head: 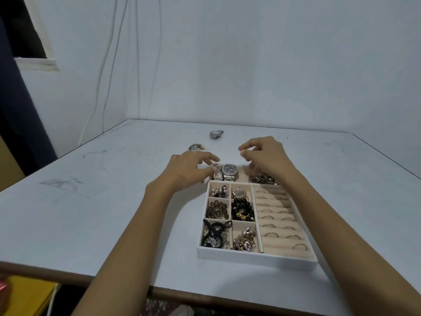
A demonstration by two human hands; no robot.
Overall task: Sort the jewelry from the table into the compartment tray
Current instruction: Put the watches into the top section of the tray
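White table (91,201) has a shiny heap (196,147) and a loose watch (216,135) far back. Left hand (191,169), fingers loosely bent, is over the tray (250,255) at its far left corner, by the tray watches (229,171). Small boxes hold brown beads (217,209) and black beads (242,209). Right hand (265,156) hovers with fingers bent. I cannot tell if either hand holds anything. Rings (271,234) sit in rows on the right.

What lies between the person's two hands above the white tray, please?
In the head view, a silver wristwatch with a dark dial lies in the white tray's far compartment, between left hand and right hand.
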